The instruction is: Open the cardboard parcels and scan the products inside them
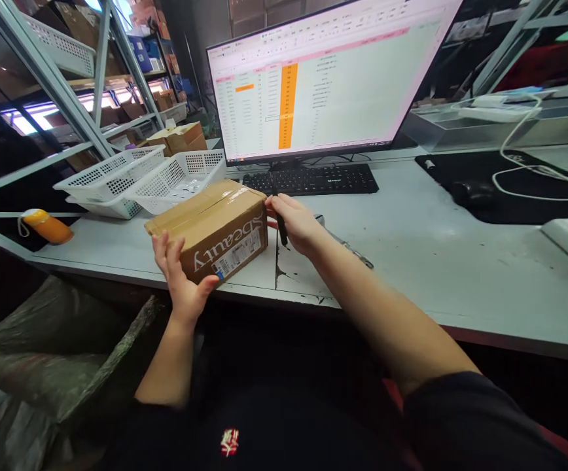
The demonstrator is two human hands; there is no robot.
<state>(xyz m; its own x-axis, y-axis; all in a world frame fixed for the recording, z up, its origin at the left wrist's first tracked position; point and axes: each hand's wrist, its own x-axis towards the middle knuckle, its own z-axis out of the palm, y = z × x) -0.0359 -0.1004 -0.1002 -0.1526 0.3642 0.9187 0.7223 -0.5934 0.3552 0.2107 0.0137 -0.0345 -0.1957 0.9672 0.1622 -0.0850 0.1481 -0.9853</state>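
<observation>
A brown cardboard box (205, 222), taped along the top, stands at the table's front edge; its near side bears white "sbeauty" lettering and a shipping label (237, 254). My left hand (183, 284) steadies the box's near left corner, fingers on the left end and thumb against the front. At the box's right end, my right hand (294, 222) is closed around a slim black tool (282, 230), apparently a box cutter, held roughly upright. The hand hides part of it. Behind my right wrist lies a narrow silvery metal item (350, 247), partly covered.
A keyboard (318, 179) and a large monitor (313, 85) stand behind the box. White plastic baskets (186, 171) sit at back left, with an orange bottle (48, 226) further left. A black mat (519, 196) with a mouse and white cable lies right. Sacks (43, 353) fill the lower left.
</observation>
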